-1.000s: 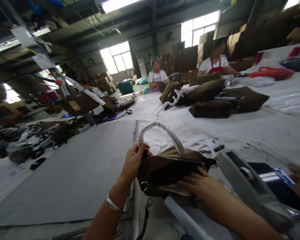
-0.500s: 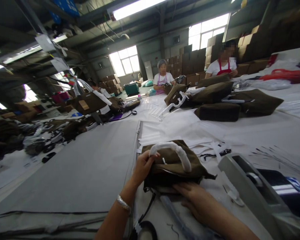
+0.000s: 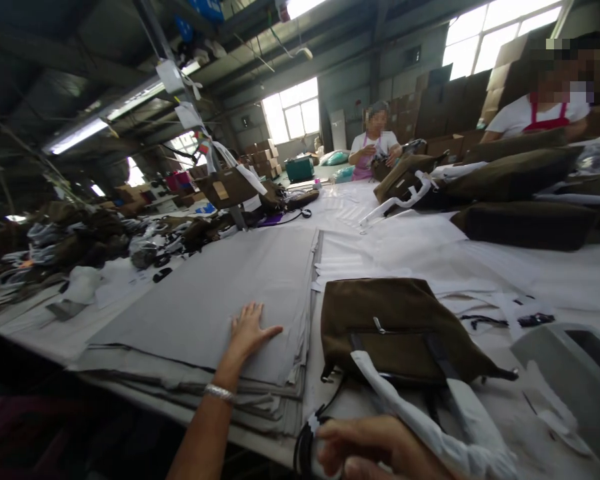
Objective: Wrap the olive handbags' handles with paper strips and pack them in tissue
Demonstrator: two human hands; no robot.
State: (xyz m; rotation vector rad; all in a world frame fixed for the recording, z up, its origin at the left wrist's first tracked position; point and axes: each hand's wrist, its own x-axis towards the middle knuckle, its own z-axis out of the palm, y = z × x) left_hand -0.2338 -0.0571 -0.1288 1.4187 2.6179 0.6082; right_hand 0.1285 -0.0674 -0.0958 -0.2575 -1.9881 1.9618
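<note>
My left hand (image 3: 249,333) lies with fingers spread on the top of a stack of grey sheets (image 3: 195,313). A silver bracelet (image 3: 220,393) circles that wrist. My right hand (image 3: 375,447) is at the bottom edge, fingers loosely bent and apart, with nothing visible in them. It is beside a coiled black strap (image 3: 305,445). An olive-brown bag (image 3: 380,303) lies flat on the table beyond it, with a zipper pull on its front. The bag's handle (image 3: 405,413), wrapped in white, falls toward me, partly behind my right hand.
A grey tape dispenser (image 3: 565,380) stands at the right. More brown bags (image 3: 525,223) are piled at the back right. Two people (image 3: 375,143) work across the table. A post (image 3: 180,87) with a hanging bag rises at the back left, near heaped bags.
My left hand has let go of the bag's handle and moved left onto the grey sheets. My right hand has left the bag's opening. The bag now lies flat, its handle toward me.
</note>
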